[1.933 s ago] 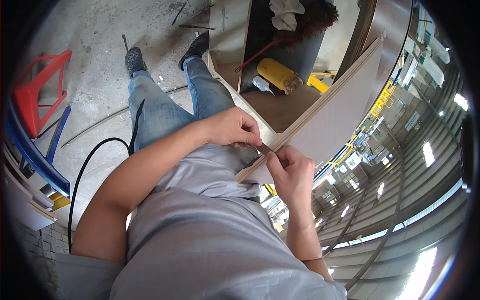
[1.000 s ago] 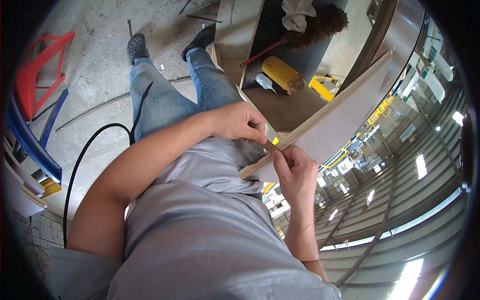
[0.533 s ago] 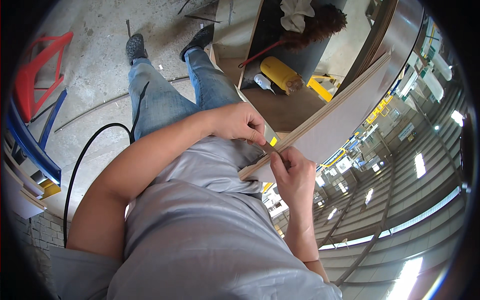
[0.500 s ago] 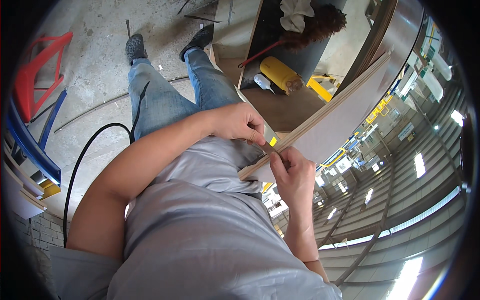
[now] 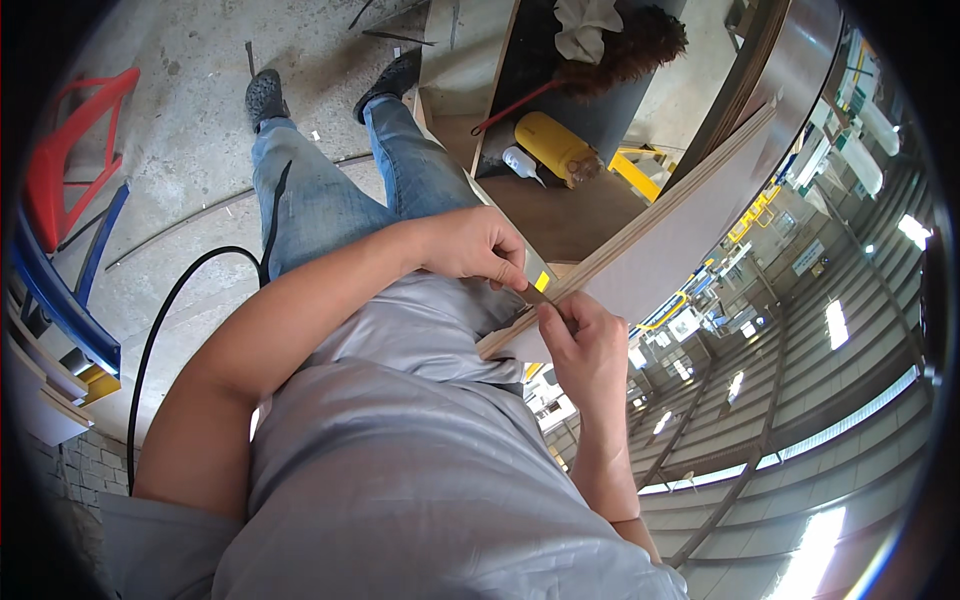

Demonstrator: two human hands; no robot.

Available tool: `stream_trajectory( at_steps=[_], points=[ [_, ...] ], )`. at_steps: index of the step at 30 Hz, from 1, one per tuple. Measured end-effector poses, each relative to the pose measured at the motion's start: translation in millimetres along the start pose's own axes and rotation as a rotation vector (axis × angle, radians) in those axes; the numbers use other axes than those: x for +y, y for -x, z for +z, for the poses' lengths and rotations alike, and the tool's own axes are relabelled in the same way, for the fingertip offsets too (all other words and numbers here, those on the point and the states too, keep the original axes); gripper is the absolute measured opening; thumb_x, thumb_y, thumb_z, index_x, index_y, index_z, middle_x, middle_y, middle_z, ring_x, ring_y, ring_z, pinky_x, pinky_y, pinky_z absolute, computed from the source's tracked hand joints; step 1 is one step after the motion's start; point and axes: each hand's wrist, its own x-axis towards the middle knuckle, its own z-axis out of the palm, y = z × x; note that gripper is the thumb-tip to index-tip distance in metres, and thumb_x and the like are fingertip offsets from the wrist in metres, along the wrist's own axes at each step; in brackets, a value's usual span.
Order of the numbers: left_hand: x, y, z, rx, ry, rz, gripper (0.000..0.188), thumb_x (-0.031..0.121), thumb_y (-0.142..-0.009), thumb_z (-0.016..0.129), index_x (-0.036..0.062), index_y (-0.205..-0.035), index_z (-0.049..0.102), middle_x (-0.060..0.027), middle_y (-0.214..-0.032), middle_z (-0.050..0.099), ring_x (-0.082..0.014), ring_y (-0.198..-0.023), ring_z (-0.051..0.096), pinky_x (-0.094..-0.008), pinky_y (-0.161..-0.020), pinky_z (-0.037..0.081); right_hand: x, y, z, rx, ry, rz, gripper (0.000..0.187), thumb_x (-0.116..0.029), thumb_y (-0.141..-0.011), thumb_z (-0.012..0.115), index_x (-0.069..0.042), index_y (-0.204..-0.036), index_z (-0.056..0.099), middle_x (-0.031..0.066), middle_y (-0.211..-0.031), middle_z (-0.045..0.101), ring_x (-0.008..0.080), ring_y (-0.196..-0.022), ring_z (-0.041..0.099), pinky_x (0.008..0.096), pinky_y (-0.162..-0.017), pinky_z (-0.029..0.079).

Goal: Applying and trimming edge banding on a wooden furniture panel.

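My left hand (image 5: pixel 476 248) pinches one end of a narrow brown strip (image 5: pixel 535 294) between thumb and fingertips. My right hand (image 5: pixel 588 338) has its thumb and curled fingers closed on the other end, so the strip spans the short gap between them. What it is made of I cannot make out. Both hands are close in front of my waist, at the near end of a light wooden panel (image 5: pixel 655 258) with a layered edge. The strip lies by that edge; whether it touches the wood is hard to tell.
Beyond the panel, an open wooden compartment (image 5: pixel 590 208) holds a yellow cylinder (image 5: pixel 555 145), a small white bottle (image 5: pixel 522 164), a brown duster (image 5: pixel 635 50) and a pale cloth (image 5: pixel 587 28). A black cable (image 5: pixel 150 345) loops at my left, near a red plastic stool (image 5: pixel 75 150).
The view has shifted very slightly. Both hands keep the same grip on the brown strip, with almost no movement.
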Motion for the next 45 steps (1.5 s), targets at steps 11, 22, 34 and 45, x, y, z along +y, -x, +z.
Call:
stream_trajectory(
  at_steps=[11,22,34,45],
  points=[
    [-4.4,0.2,-0.6,-0.016,0.0,-0.006,0.015,0.017,-0.081,0.07,0.0029,-0.078,0.068,-0.0011,-0.066,0.064,-0.0065,-0.061,0.055,-0.0229,-0.055,0.043,-1.2,1.7,2.4,-0.011,-0.014,0.03,0.025,-0.015,-0.079,0.066,0.002,-0.066,0.054,0.008,-0.048,0.043,0.013,-0.044,0.037,0.0304,-0.043,0.033],
    [-6.5,1.3,1.2,-0.039,0.002,-0.045,0.015,0.018,-0.08,0.071,0.0034,-0.077,0.068,-0.0011,-0.066,0.064,-0.0062,-0.059,0.055,-0.023,-0.054,0.042,2.2,5.8,5.9,-0.014,-0.012,0.029,0.023,-0.015,-0.079,0.066,0.002,-0.068,0.056,0.0081,-0.048,0.045,0.0133,-0.043,0.039,0.0305,-0.043,0.033],
    [-7.7,11.3,2.5,-0.069,-0.076,-0.059,0.015,0.017,-0.079,0.071,0.0029,-0.079,0.069,-0.0022,-0.066,0.065,-0.0072,-0.06,0.057,-0.0238,-0.054,0.044,5.4,15.4,16.5,-0.023,-0.027,-0.025,0.025,-0.015,-0.08,0.066,0.003,-0.067,0.056,0.0085,-0.048,0.045,0.0125,-0.044,0.038,0.0302,-0.044,0.034],
    [-8.1,11.8,3.5,-0.013,-0.116,-0.032,0.013,0.016,-0.079,0.071,0.0026,-0.079,0.069,-0.0034,-0.068,0.066,-0.0081,-0.061,0.058,-0.0245,-0.055,0.045,-0.6,17.3,14.5,-0.012,-0.032,0.035,0.024,-0.015,-0.081,0.065,0.004,-0.068,0.057,0.0083,-0.049,0.048,0.0114,-0.044,0.04,0.0291,-0.044,0.035]
  ],
)
